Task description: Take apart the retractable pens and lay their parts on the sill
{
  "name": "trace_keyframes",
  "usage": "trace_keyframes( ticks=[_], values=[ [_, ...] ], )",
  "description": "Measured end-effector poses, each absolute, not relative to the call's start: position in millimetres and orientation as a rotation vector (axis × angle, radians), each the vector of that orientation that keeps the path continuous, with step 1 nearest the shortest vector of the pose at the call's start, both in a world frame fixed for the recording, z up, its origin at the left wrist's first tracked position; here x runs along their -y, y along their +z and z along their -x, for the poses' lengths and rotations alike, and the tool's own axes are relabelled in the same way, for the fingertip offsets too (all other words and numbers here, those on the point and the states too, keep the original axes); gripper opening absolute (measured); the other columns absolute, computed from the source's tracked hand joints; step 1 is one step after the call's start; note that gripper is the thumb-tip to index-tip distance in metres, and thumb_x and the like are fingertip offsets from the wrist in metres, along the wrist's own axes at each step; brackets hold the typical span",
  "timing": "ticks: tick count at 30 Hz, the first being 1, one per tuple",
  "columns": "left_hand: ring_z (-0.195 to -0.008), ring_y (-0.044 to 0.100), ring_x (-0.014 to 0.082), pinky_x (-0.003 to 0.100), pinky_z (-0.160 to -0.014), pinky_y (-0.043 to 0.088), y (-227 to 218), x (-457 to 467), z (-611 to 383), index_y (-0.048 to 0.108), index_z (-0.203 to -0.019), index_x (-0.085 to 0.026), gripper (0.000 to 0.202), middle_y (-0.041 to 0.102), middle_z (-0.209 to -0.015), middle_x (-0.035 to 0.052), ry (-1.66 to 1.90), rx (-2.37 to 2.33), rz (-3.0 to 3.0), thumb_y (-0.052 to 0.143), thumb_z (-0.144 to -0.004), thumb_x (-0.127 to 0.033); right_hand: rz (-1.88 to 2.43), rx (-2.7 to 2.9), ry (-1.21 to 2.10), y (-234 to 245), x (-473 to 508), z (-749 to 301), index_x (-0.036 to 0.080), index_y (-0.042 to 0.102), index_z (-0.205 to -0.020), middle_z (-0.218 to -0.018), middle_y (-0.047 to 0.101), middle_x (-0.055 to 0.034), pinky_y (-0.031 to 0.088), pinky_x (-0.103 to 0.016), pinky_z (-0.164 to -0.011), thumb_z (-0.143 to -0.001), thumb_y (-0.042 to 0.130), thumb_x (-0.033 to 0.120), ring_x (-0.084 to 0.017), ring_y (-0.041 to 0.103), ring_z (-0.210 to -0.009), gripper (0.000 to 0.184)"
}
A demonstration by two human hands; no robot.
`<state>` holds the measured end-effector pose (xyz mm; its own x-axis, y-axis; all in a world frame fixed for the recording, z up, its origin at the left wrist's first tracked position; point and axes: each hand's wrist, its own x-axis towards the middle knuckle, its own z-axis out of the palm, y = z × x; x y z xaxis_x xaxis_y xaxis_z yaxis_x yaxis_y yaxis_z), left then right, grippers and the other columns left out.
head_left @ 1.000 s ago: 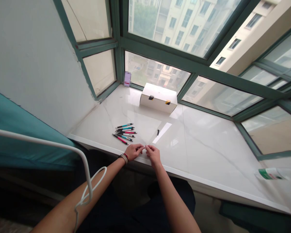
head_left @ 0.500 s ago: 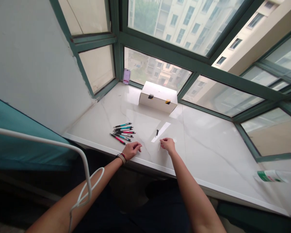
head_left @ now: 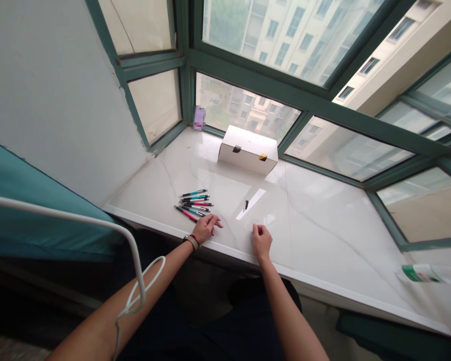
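My left hand (head_left: 206,226) lies on the white marble sill (head_left: 323,220) with its fingers stretched out, holding nothing. It is just right of a small bunch of several pens (head_left: 194,202) with teal, red and black barrels. My right hand (head_left: 262,238) rests near the sill's front edge with its fingers curled in; I cannot see whether anything is inside them. A small black part (head_left: 245,204) lies on the sill a little beyond and between the hands. A watch sits on my left wrist.
A white cardboard box (head_left: 248,149) stands at the back against the green-framed window. A green and white packet (head_left: 421,274) lies at the sill's right end. A white tube with a cable (head_left: 135,260) crosses over my left forearm. Teal fabric is at the left.
The hands, joined on a small thing a second ago, have parted. The right hand reached forward toward the black part and drew back. The left hand spread flat.
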<state>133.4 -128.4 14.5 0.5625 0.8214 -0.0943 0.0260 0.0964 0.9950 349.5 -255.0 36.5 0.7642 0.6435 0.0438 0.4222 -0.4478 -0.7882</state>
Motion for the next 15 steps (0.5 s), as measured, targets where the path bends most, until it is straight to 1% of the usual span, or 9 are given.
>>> trace_keyframes(
  ticks=[3,5,6,8,10,11,15],
  values=[
    [-0.06,0.064,0.013,0.02,-0.047,0.043,19,122,-134,0.053,-0.093,-0.016,0.04,0.072,-0.098,0.0138,0.666,-0.777,-1.168,0.047,-0.088,-0.055,2.003,0.808,0.356,38,281,-312,0.02,0.063,-0.075,-0.07,0.066,-0.0045,0.044,-0.029,-0.069,-0.083,0.051,0.054,-0.019,0.058,-0.067,0.037],
    [-0.076,0.069,0.017,0.023,-0.056,0.049,26,124,-136,0.049,-0.093,-0.017,0.04,0.07,-0.107,0.0157,0.662,-0.774,-1.089,0.047,-0.088,-0.056,1.92,0.832,0.499,44,288,-287,0.02,0.064,-0.077,-0.071,0.066,-0.0045,0.046,-0.029,-0.067,-0.083,0.052,0.054,-0.019,0.058,-0.067,0.036],
    [-0.084,0.069,0.0183,0.024,-0.061,0.05,31,127,-137,0.048,-0.094,-0.018,0.039,0.069,-0.111,0.016,0.666,-0.771,-1.07,0.046,-0.088,-0.056,1.856,0.846,0.604,47,288,-275,0.02,0.065,-0.08,-0.073,0.067,-0.0048,0.047,-0.029,-0.066,-0.082,0.054,0.055,-0.019,0.059,-0.068,0.036],
    [-0.095,0.067,0.0194,0.026,-0.067,0.051,42,136,-139,0.046,-0.094,-0.019,0.038,0.066,-0.118,0.0157,0.672,-0.758,-1.058,0.046,-0.088,-0.056,1.694,0.834,0.813,55,285,-256,0.02,0.066,-0.094,-0.081,0.069,-0.0061,0.049,-0.028,-0.06,-0.079,0.059,0.055,-0.019,0.062,-0.069,0.039],
    [-0.097,0.067,0.0195,0.027,-0.069,0.051,53,147,-140,0.045,-0.094,-0.02,0.038,0.064,-0.12,0.0156,0.678,-0.732,-1.055,0.047,-0.088,-0.057,1.555,0.751,0.92,61,281,-243,0.019,0.063,-0.105,-0.089,0.07,-0.0077,0.05,-0.027,-0.053,-0.076,0.062,0.055,-0.02,0.064,-0.069,0.046],
    [-0.096,0.067,0.0194,0.027,-0.069,0.051,59,153,-141,0.044,-0.094,-0.02,0.038,0.064,-0.121,0.0159,0.681,-0.719,-1.053,0.049,-0.087,-0.057,1.507,0.697,0.931,64,280,-240,0.019,0.062,-0.106,-0.091,0.07,-0.0084,0.051,-0.027,-0.052,-0.076,0.062,0.056,-0.019,0.065,-0.069,0.047],
    [-0.09,0.067,0.0179,0.027,-0.067,0.052,71,167,-141,0.044,-0.094,-0.02,0.038,0.063,-0.122,0.0159,0.694,-0.685,-1.068,0.051,-0.086,-0.056,1.408,0.574,0.898,68,279,-238,0.016,0.062,-0.097,-0.087,0.07,-0.0101,0.053,-0.026,-0.05,-0.08,0.059,0.056,-0.018,0.066,-0.066,0.043]
  ],
)
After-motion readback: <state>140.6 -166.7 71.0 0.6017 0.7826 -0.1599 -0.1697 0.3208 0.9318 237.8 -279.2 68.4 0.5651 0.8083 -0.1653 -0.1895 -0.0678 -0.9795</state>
